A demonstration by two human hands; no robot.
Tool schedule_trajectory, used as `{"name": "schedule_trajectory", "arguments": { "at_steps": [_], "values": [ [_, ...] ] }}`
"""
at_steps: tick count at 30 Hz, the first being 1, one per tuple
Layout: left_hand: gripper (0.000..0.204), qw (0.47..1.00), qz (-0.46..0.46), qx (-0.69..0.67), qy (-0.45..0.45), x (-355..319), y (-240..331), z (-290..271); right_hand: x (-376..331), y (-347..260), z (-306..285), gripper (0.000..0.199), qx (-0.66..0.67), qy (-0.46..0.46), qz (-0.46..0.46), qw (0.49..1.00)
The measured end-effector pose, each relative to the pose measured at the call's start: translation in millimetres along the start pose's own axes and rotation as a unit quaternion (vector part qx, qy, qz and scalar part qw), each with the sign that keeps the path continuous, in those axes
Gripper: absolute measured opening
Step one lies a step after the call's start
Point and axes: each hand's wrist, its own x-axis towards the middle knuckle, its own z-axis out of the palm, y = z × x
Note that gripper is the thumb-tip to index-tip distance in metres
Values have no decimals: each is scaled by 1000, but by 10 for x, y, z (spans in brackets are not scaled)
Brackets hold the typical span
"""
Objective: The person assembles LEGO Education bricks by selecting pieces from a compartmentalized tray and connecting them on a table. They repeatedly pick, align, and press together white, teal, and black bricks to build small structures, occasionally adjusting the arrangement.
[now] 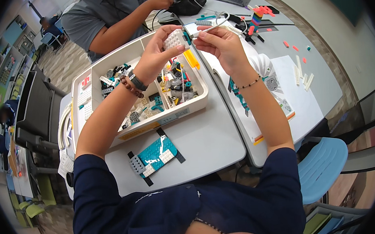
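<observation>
Raised above the sorting tray (197, 103), the left hand (158, 57) grips a white studded block (173, 39) while the right hand (221, 44), at its 3 o'clock, pinches a white cable plug (195, 34), apparently mid-connection, needing careful alignment with the port.

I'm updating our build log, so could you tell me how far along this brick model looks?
Done: a teal, white and black sub-assembly lies finished-looking on the table. In hand: the left hand holds a white studded block while the right hand brings a white cable to it. Left: many loose pieces remain in the parts tray, and the instruction sheet lies open.
</observation>
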Motion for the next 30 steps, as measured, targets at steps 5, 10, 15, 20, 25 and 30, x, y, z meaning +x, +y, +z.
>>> {"name": "schedule_trajectory", "arguments": {
  "at_steps": [5,10,15,20,25,30],
  "values": [
    [50,998,16,54,-1,-26,34,24,-19,46,36,24,-22,1,-17,1000],
    [53,996,30,78,6,-33,31,39,-34,31,56,24,-51,2,-45,998],
    [52,994,41,101,8,-38,58,55,-46,15,89,22,-65,2,-57,996],
    [50,993,37,113,16,-49,39,61,-51,48,101,22,-124,12,-93,988],
    [51,993,49,109,16,-64,-12,56,-69,65,116,21,-131,8,-74,989],
    [51,991,53,120,25,-85,-39,76,-49,95,76,20,-89,0,-27,996]
  ]
}}
